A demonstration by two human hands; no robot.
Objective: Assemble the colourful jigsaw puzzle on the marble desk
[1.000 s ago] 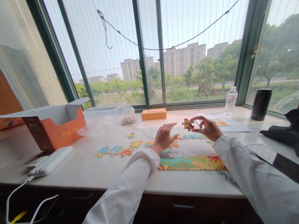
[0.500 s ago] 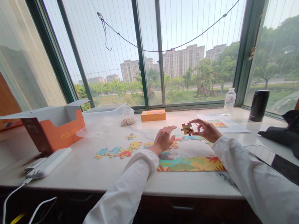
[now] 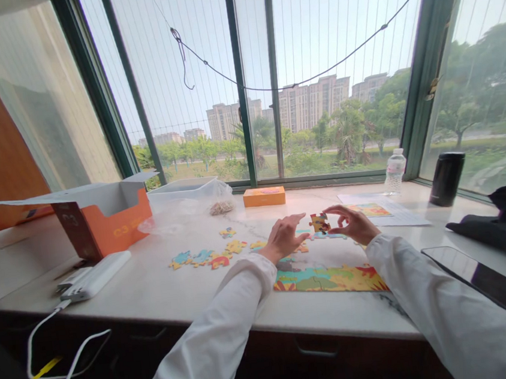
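Observation:
My right hand [image 3: 353,225] pinches a yellow-and-dark jigsaw puzzle piece [image 3: 319,223] by its right edge, holding it up over the table. Left of it, my left hand [image 3: 284,236] has its fingers and thumb apart and holds nothing. Beneath both hands lies a partly joined jigsaw puzzle [image 3: 330,279], its colourful front strip running along the table; my hands cover some of its back part. Loose puzzle pieces [image 3: 202,256] in blue, yellow and red lie left of my left hand, with one small piece [image 3: 227,232] farther back.
An orange box [image 3: 107,220] and a white power bank [image 3: 94,277] stand left. A small orange box [image 3: 263,197], a clear tub [image 3: 183,188] and a plastic bag [image 3: 221,200] are at the back. Right are printed sheets [image 3: 400,216], a bottle [image 3: 395,173], a black tumbler [image 3: 447,178] and a phone [image 3: 450,262].
The view has shifted slightly, so everything sits a little farther right. The puzzle piece has turned slightly in my right hand, which still pinches it. My left hand remains apart from it.

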